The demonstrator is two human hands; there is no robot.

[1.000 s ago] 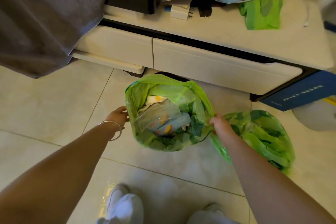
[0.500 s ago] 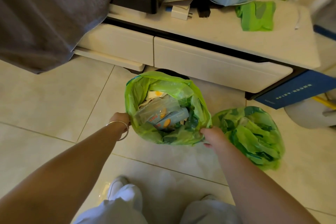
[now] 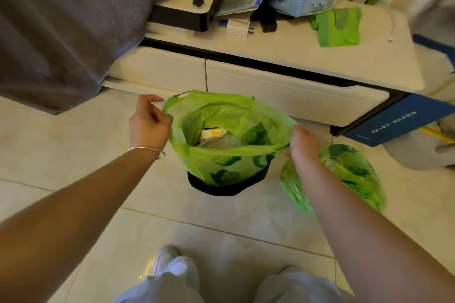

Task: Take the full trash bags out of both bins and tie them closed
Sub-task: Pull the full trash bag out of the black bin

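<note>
Green plastic, 2 bags total. Left hand (image 3: 150, 123), w/ silver bangle (image 3: 147, 150) at wrist, fingers pinched on left rim of open trash bag (image 3: 229, 162). Bag stretched wide btwn both hands, mouth open, rubbish visible inside, base over 1 black bin (image 3: 226, 186). Right hand (image 3: 304, 146) gripping right rim, fingertips hidden, closed on plastic. Just right of those fingers, 2nd bag (image 3: 352, 177) on tile floor (image 3: 61, 145), partly behind forearm.
</note>
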